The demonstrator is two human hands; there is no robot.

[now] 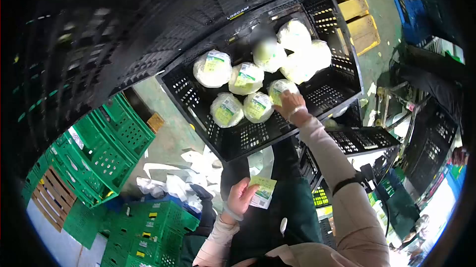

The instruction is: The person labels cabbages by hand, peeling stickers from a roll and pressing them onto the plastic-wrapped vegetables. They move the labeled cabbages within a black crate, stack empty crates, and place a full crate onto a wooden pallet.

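A black plastic crate (233, 140) holds several wrapped cabbages, most with a green-and-white label on top. My right hand (290, 105) reaches into the crate and rests on one labelled cabbage (279, 88) near the crate's front. Beside it lie two more labelled cabbages (258, 106) (226, 109). My left hand (240, 197) is low, near my body, pinching a sheet of green-and-white labels (262, 191). Unlabelled cabbages (302, 61) lie at the crate's far right.
Green crates (106, 148) are stacked at the left and lower left. Black crates (369, 138) sit below right of the open one. White wrapping scraps (173, 177) litter the floor. A yellow pallet (359, 16) lies at top right.
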